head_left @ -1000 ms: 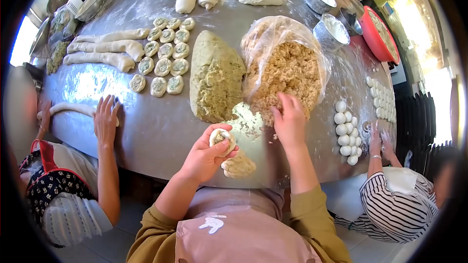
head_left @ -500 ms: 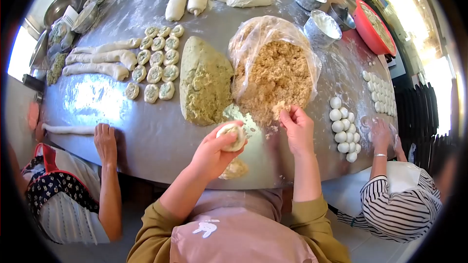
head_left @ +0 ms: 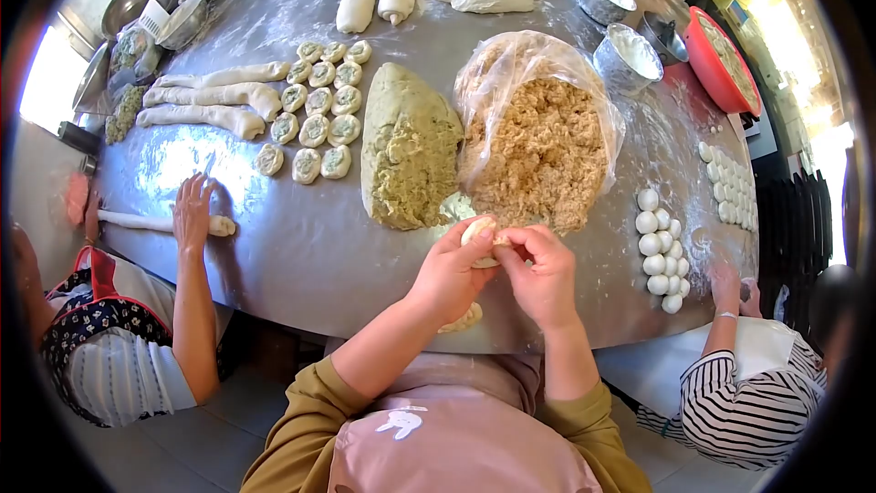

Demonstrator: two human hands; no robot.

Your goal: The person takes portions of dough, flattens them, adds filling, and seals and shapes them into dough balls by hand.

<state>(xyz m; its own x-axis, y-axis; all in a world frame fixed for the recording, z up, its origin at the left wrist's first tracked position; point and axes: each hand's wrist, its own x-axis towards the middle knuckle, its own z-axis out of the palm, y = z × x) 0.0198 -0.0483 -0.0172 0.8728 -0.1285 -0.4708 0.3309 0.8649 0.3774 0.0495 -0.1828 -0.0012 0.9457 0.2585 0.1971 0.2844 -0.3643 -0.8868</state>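
My left hand [head_left: 449,267] is closed around a small round piece of dough [head_left: 478,232], held above the table in front of me. My right hand [head_left: 540,272] meets it, thumb and fingers pinched at the dough's right edge; a bit of tan crumbly filling shows there. Just beyond my hands lie a mound of green filling [head_left: 406,151] and a large heap of tan crumbly filling [head_left: 538,141], partly under a plastic bag [head_left: 497,82]. Partly hidden below my left hand, another pale dough piece [head_left: 464,318] rests near the table edge.
At left, a person's hand [head_left: 192,210] rests on a dough rope [head_left: 146,221]; rows of filled dough pieces [head_left: 316,131] lie beyond. White balls [head_left: 653,265] sit at right, near another person's hand [head_left: 725,288]. Metal tins [head_left: 628,57] and a red basin [head_left: 719,62] stand farther back.
My right hand has come from the tan heap, with a pinch of filling, to the dough in my left hand. The left neighbour's hand has opened along the rope. The view has shifted slightly.
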